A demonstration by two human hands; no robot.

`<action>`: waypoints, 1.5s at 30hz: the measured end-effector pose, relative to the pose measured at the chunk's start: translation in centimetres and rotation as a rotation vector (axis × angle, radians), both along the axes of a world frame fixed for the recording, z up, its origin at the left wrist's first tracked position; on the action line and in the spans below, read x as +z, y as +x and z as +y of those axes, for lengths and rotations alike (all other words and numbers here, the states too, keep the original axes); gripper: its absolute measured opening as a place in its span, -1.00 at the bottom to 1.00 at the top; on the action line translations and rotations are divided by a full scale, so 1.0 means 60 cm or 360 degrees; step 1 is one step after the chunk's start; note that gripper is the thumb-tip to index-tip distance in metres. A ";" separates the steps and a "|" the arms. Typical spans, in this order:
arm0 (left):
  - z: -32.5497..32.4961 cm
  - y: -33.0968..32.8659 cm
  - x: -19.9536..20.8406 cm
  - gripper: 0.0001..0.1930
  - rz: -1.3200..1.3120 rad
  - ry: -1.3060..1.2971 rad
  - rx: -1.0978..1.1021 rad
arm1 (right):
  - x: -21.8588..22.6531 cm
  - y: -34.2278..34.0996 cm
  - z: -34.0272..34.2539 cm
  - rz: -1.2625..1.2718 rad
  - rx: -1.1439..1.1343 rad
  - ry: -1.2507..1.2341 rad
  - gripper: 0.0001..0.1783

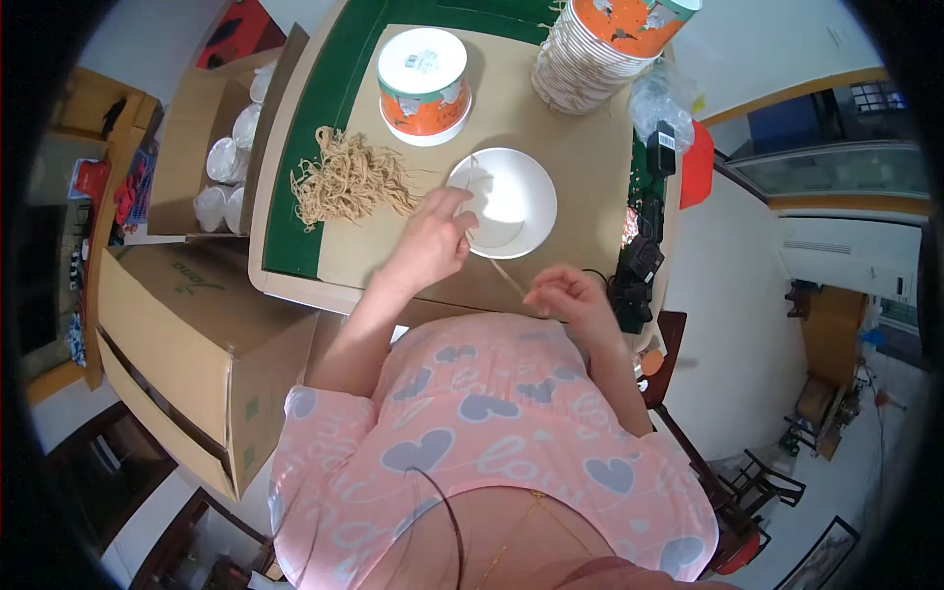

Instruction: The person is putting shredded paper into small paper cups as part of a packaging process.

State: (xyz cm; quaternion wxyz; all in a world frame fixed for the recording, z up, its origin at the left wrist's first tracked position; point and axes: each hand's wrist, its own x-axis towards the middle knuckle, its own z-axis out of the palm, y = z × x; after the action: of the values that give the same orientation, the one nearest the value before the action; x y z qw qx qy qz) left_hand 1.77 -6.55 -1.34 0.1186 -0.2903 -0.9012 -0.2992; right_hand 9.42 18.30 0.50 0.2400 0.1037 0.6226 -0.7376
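Observation:
A white, round paper tub [521,197] stands with its mouth up near the table's front. My left hand [433,241] is closed at its left rim, with bent fingertips over the edge. A thin tan paper string [508,279] runs from the tub's near side to my right hand [570,295], which pinches its end. Another bit of strand shows inside the tub's left wall; its path under my left fingers is hidden. Left of the tub lies a tangled heap of tan strings [352,179]. Behind it, an orange-and-white tub [425,108] stands upside down.
A tall stack of nested orange tubs [595,54], with strings about their rims, leans at the far right. Clear plastic wrap [661,98] and black adapters [641,258] line the right edge. Cardboard boxes [187,305] stand left of the table, one holding wrapped white stacks.

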 end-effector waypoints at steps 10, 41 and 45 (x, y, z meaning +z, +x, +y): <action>0.084 0.041 0.011 -0.76 -0.1836 0.1064 -0.0071 | 0.010 0.002 -0.045 0.0519 0.0075 0.0368 -0.33; 0.089 0.041 -0.004 -0.72 -0.2335 0.1297 -0.0242 | -0.022 0.003 -0.045 0.0623 -0.0158 0.0821 -0.91; 0.087 0.039 0.005 -0.75 -0.2271 0.1269 -0.0219 | -0.033 0.001 -0.046 0.0601 -0.0204 0.0708 -0.89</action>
State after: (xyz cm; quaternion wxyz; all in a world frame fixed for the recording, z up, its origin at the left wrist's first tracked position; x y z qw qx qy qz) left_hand 4.13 -1.36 -1.01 -0.4075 -0.0208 -0.5659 -0.7164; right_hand 9.49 15.56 -1.45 0.0443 0.0537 0.7947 -0.6029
